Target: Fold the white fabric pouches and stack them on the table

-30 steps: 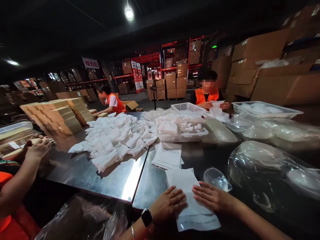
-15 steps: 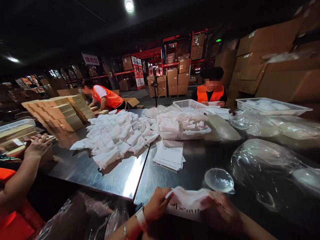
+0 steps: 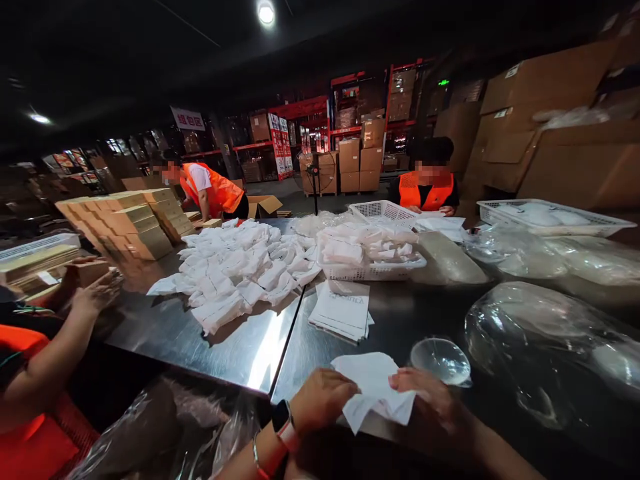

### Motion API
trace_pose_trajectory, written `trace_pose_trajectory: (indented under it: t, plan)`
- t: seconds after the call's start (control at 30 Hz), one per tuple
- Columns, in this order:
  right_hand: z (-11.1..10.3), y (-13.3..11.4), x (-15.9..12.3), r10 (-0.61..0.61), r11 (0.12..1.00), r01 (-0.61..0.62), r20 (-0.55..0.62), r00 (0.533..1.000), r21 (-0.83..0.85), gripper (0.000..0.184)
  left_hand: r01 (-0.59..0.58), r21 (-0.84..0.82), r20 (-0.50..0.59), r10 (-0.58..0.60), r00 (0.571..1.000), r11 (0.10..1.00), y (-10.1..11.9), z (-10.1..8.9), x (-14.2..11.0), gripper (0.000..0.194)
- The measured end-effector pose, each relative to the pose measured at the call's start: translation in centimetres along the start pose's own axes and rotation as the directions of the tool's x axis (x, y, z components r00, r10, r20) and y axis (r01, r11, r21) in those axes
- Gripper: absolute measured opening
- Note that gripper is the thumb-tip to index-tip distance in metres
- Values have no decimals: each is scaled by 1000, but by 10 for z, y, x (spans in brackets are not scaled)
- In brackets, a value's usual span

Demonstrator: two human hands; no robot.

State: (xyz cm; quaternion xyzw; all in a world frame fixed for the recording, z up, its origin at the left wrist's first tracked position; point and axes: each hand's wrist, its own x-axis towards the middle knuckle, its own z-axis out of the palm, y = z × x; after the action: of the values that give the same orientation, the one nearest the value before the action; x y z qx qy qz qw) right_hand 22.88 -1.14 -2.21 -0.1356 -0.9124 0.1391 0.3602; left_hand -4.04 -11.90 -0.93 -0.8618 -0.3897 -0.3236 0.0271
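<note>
In the head view, near the table's front edge, a thin white pouch (image 3: 373,383) is spread between my hands. Its lower edge is creased, and no print shows on this side. My left hand (image 3: 325,400), with a watch and bands on the wrist, grips the pouch's left edge. On the opposite edge, the fingers of my right hand (image 3: 427,397) are closed on it; part of that hand is in shadow. Just beyond my right hand lies a clear, rounded plastic piece (image 3: 440,362). Behind the pouch is a stack of flat white pouches (image 3: 343,310) with dark lettering.
A heap of filled white pouches (image 3: 245,267) covers the left-centre of the metal table (image 3: 245,367). Beside it stands a loaded white basket (image 3: 373,272). Clear plastic bags (image 3: 530,333) lie to the right. Cardboard boxes (image 3: 145,230) are stacked left. Three people in orange vests work around.
The pouch has gone from upright with dark lettering showing to spread and leaning away, lettering out of sight. Both hands have shifted their hold. The person at left has moved their hands.
</note>
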Motion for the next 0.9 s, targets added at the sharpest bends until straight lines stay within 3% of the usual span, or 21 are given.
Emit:
trace_pose_trajectory:
  t: [0.1,0.2,0.33,0.43,0.53,0.67,0.77,0.9]
  plan:
    - [3,8,-19,-295,952,305,179,939,-29,29,-226,28,30,225,974,974,-3,16,-20,25]
    - [3,11,-25,-357,898,416,318,879,-144,35,-317,132,157,296,942,939,-3,19,-27,18]
    - [9,9,-5,-324,874,437,414,850,-211,47,-251,303,229,185,956,919,-7,16,-18,37]
    - [16,5,10,-261,929,352,468,844,-117,47,-164,211,282,100,954,964,-9,18,-16,41]
    - [18,0,12,-270,945,325,493,827,-26,48,-94,123,258,60,964,988,-10,24,-26,33]
    - [12,-3,3,-387,881,468,472,792,-63,37,-115,137,219,83,972,984,-11,32,-47,32]
    - [11,-5,-7,-449,861,504,356,819,-74,29,-132,119,159,112,981,984,-10,31,-59,28]
    - [19,-8,-27,-387,917,399,237,891,-7,27,-87,101,66,81,995,991,4,23,-65,22]
